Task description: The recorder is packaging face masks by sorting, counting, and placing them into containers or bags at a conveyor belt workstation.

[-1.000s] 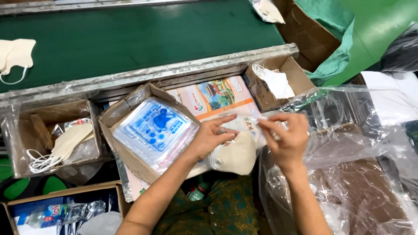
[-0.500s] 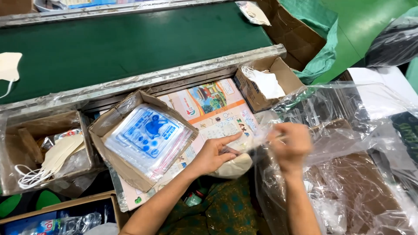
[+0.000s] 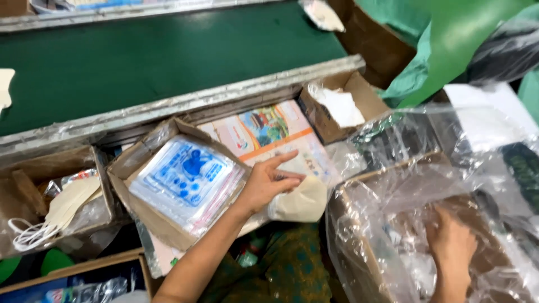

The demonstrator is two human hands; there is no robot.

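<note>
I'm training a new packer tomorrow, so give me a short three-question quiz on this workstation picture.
1. True or false: the right hand is inside the plastic-lined carton.
2. What does the left hand rest on?
A. a beige face mask
B. the green conveyor belt
C. a roll of tape
3. Fill in: the cardboard box beside the left hand holds a stack of clear bags printed in ____.

Key:
1. True
2. A
3. Blue
</note>
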